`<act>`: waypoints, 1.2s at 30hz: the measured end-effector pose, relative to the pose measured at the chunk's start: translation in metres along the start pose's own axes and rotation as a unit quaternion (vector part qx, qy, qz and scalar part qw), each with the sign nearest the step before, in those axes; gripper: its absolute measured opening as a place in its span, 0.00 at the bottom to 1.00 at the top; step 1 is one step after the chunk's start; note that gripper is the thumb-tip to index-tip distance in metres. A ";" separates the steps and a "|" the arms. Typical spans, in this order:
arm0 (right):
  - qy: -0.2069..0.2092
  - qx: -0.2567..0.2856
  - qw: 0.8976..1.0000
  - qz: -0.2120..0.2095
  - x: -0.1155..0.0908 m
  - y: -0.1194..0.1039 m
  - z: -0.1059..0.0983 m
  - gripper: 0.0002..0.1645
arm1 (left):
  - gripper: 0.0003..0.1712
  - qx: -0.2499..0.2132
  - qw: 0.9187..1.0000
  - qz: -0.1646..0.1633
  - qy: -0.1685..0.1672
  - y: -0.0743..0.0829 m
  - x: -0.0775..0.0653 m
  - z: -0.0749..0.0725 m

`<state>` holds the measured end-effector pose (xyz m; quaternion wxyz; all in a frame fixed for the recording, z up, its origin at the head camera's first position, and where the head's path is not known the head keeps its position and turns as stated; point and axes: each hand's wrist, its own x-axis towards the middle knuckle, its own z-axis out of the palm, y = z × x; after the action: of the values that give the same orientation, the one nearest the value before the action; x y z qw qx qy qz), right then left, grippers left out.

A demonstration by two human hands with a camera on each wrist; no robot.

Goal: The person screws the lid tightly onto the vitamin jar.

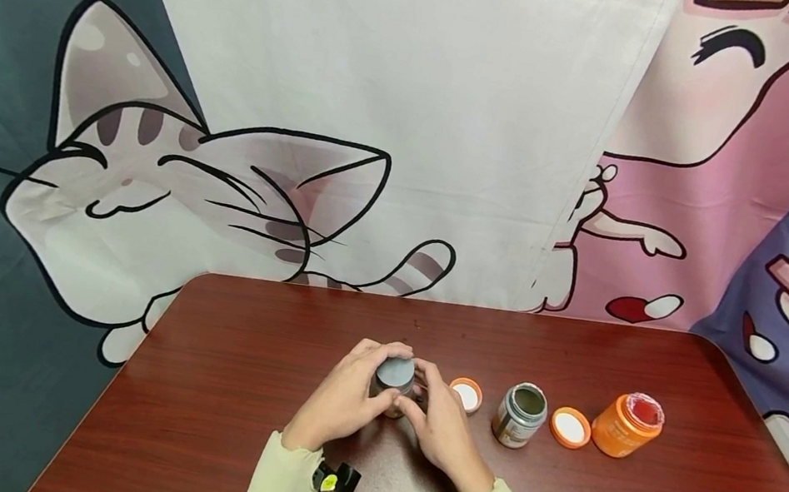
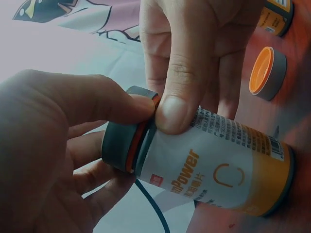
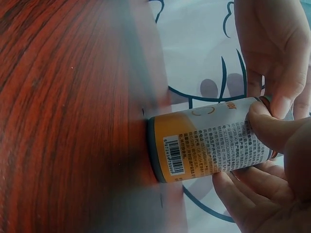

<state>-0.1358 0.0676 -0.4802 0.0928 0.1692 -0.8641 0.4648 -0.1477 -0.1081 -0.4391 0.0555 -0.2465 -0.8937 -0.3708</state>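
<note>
Both hands are at a supplement bottle with a white and orange label and a barcode. Thumb and fingers of my left hand grip its dark grey lid, where an orange band shows under the rim. Just below the lid, my right hand holds the bottle's body, thumb on one side and fingers on the other. In the head view the bottle stands roughly upright, its grey top between the hands. Its base is close to the tabletop in the right wrist view.
Right of the hands on the brown table stand an uncapped grey jar and an uncapped orange jar. One orange-rimmed lid lies left of the grey jar, another lid between the jars. A printed cloth hangs behind.
</note>
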 end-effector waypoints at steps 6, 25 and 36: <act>-0.015 0.027 1.000 0.001 0.000 0.000 -0.002 0.29 | 0.31 0.014 1.000 0.003 0.017 -0.001 0.001 0.000; -0.009 -0.015 0.999 -0.033 0.000 0.002 0.002 0.31 | 0.21 0.001 0.998 0.060 -0.037 -0.002 0.000 -0.004; -0.009 0.015 1.000 0.000 -0.001 -0.002 0.003 0.33 | 0.28 0.018 0.998 0.051 -0.028 -0.003 -0.001 -0.003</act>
<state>-0.1342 0.0642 -0.4802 0.0820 0.1745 -0.8580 0.4761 -0.1484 -0.1120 -0.4390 0.0533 -0.3009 -0.8878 -0.3440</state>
